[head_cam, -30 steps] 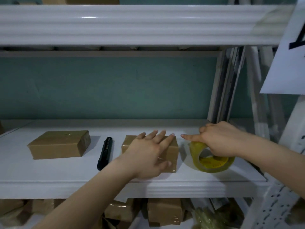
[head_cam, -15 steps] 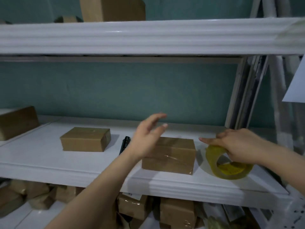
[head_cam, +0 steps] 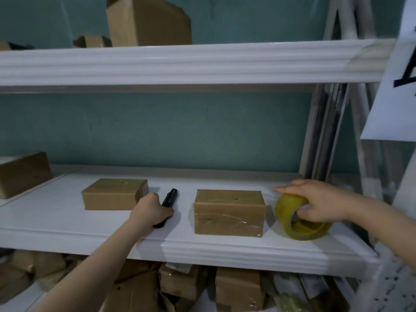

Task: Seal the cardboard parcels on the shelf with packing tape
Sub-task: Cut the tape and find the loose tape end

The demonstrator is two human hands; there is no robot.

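Left grip (head_cam: 153, 210) clutches the cutter (head_cam: 170, 196), right grip (head_cam: 315, 202) the tape roll (head_cam: 289, 213), parcel (head_cam: 228, 212) (long side left-right) lying between them.

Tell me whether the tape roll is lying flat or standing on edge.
On edge, tilted. The tape roll rests on its rim on the shelf, core opening facing the camera, with the right hand gripping it through the core.
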